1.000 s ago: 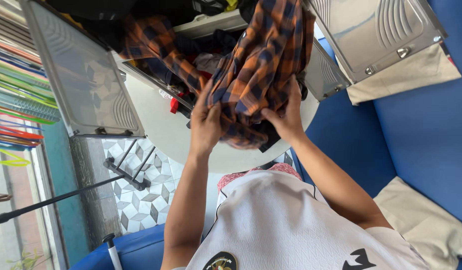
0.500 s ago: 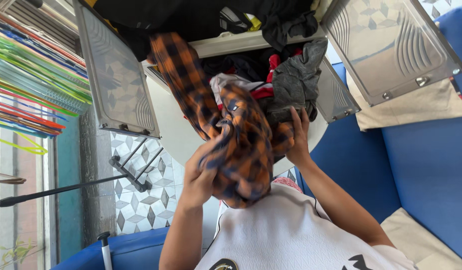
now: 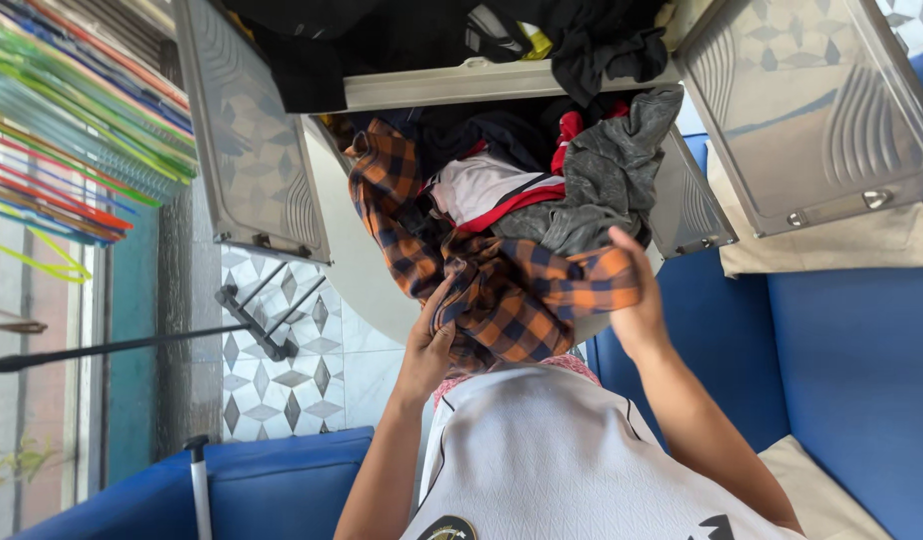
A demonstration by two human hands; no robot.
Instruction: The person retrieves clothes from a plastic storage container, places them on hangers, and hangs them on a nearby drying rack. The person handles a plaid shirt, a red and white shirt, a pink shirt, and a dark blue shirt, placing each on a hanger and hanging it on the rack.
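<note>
Head view: left hand (image 3: pixel 429 345) and right hand (image 3: pixel 637 300), fingers clamped on an orange-and-navy checked shirt (image 3: pixel 502 295). Its bunched body lies left to right between the hands, near the person's chest; one sleeve trails far-left into an open metal cabinet (image 3: pixel 252 140) stuffed with clothes (image 3: pixel 582 170).

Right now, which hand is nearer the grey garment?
Right. The right hand sits just below the grey garment; the left hand is farther off, across the plaid shirt.

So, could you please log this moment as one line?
left hand: grips plaid shirt | right hand: grips same shirt | behind: open cabinet, clothes
</note>
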